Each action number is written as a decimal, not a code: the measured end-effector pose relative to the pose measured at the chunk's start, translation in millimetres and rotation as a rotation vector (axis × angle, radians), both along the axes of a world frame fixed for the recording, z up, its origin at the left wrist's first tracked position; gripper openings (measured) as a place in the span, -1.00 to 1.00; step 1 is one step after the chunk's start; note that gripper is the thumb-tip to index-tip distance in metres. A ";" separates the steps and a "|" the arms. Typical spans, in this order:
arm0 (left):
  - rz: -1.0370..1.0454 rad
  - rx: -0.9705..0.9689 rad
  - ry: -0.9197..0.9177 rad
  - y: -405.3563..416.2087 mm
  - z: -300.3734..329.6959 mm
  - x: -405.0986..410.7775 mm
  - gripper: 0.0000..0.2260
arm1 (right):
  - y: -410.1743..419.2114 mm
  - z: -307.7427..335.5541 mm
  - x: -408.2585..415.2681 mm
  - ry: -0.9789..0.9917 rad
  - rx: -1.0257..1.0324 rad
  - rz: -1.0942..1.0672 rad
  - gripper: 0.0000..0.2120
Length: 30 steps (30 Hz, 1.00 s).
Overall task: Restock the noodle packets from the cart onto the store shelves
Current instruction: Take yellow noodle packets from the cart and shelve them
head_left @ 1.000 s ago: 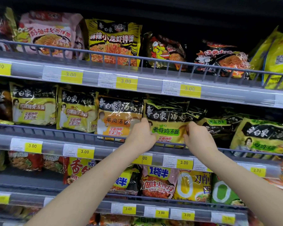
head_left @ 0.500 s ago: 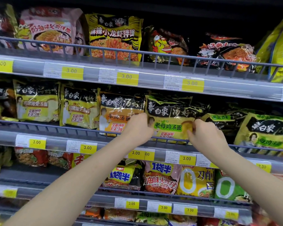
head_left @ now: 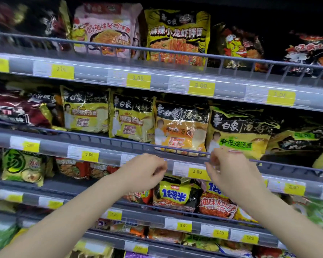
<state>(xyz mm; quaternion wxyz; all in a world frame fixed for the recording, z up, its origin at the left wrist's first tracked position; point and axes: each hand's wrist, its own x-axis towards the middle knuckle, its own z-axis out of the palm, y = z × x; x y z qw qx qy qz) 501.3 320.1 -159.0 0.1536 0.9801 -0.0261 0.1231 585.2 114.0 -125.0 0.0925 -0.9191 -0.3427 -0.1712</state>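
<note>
Noodle packet [head_left: 237, 133] with green label upright behind shelf rail [head_left: 185, 150], left hand [head_left: 144, 172] and right hand [head_left: 229, 172] just below it, fingers loosely curled, holding nothing.

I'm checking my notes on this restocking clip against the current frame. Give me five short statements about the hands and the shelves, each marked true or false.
1. Both hands hold a noodle packet. False: the left hand and right hand hold nothing, fingers loosely curled.
2. The yellow packet with the green label band stands on the middle shelf behind the grey wire rail. True.
3. The orange-fronted noodle packet stands directly left of that yellow packet. True.
4. The yellow price tag between the hands reads 2.00. False: it reads 3.00.
5. The pink noodle packet sits on the bottom shelf. False: it sits on the top shelf.
</note>
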 end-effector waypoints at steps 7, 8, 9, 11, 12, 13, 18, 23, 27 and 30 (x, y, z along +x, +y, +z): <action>0.005 0.180 0.223 98.3 -59.6 -49.9 -0.82 | 86.4 -62.7 -61.7 0.215 -0.014 0.012 -0.76; 0.006 0.167 0.255 112.7 -69.9 -54.4 -0.83 | 99.1 -74.6 -66.2 0.245 -0.018 -0.022 -0.75; 0.006 0.143 0.281 127.1 -80.5 -57.5 -0.83 | 112.0 -86.0 -69.6 0.277 -0.018 -0.054 -0.75; 0.012 0.095 0.295 152.2 -98.1 -59.1 -0.80 | 136.9 -108.4 -73.7 0.331 -0.027 -0.105 -0.82; 0.019 0.076 0.288 162.0 -105.6 -57.0 -0.78 | 147.8 -118.8 -74.5 0.346 -0.027 -0.129 -0.86; 0.033 0.049 0.277 169.9 -112.8 -53.6 -0.73 | 157.2 -128.6 -73.3 0.352 -0.026 -0.152 -0.88; 0.134 -0.045 0.252 195.8 -150.8 -11.6 -0.58 | 187.5 -170.6 -58.4 0.338 -0.003 -0.231 -0.93; 0.155 -0.168 0.161 203.9 -184.1 28.3 -0.41 | 198.9 -203.1 -49.0 0.194 -0.058 -0.306 -0.76; 0.145 -0.226 0.024 209.4 -201.4 49.3 -0.41 | 198.5 -216.9 -42.1 0.146 -0.073 -0.316 -0.67; 0.111 -0.230 -0.045 218.3 -203.9 58.4 -0.43 | 198.0 -228.7 -37.8 0.058 0.012 -0.296 -0.79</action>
